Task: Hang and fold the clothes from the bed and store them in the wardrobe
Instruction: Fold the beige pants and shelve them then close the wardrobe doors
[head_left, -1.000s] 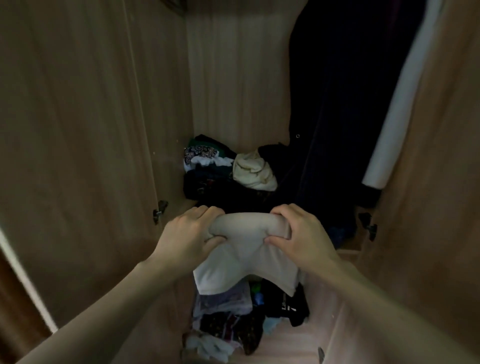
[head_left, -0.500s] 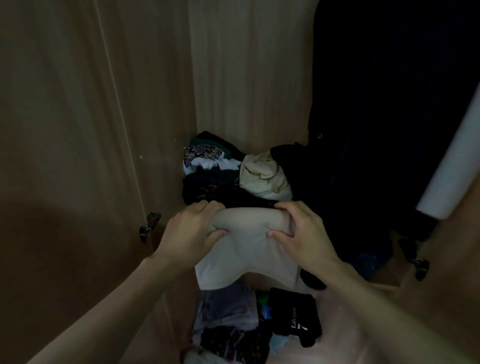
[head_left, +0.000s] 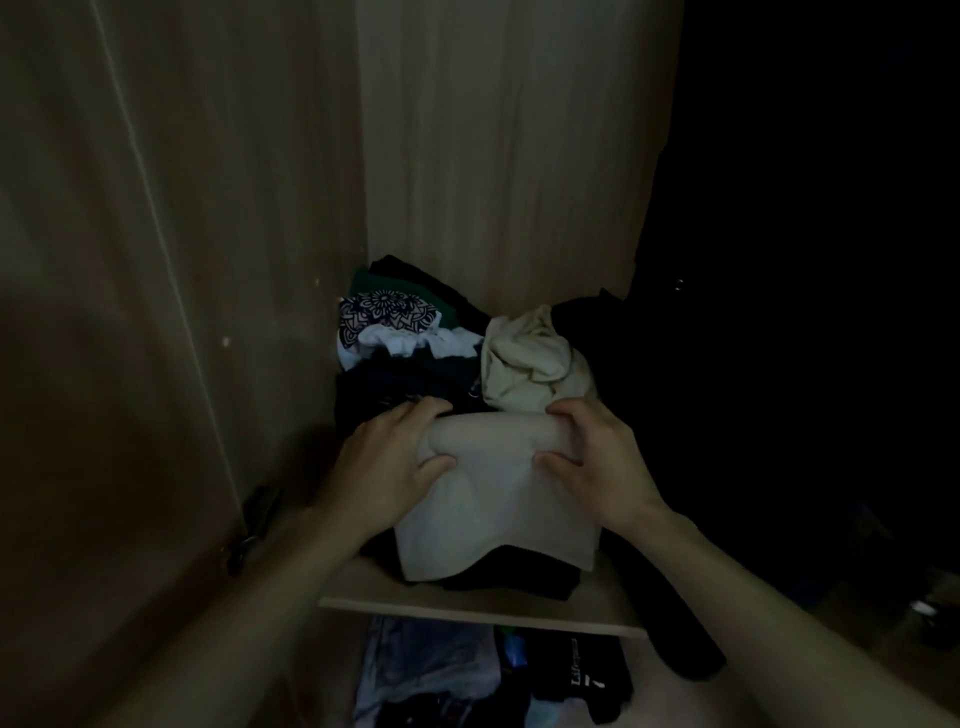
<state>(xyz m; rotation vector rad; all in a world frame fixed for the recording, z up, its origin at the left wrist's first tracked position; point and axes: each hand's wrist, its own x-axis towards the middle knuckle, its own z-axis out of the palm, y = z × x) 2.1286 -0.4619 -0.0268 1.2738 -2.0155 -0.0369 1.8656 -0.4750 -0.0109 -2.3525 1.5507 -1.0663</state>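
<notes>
L hand (head_left: 387, 462) & R hand (head_left: 592, 457) both gripped the far, rolled edge of the folded beige garment (head_left: 493, 499). Fingers were curled over the top and thumbs pressed into its near face, L at approx 10 o'clock of the cloth, R at 2 o'clock. The garment lay on the wardrobe shelf (head_left: 467, 605), over a dark folded item (head_left: 519, 571), w/ its near edge at 6 o'clock just short of the shelf lip. At 12 o'clock, just beyond the fingertips, sat a dark stack (head_left: 395, 384) w/ a patterned cloth (head_left: 387, 309) on top, and a crumpled cream piece (head_left: 530, 364) at 1 o'clock. Judgement: light, soft, no stiffness, so the folds would prob. slump if lifted by one corner. Best hold was as shown, both ends of the thick fold w/ even pressure. Not slippery, not fragile.
</notes>
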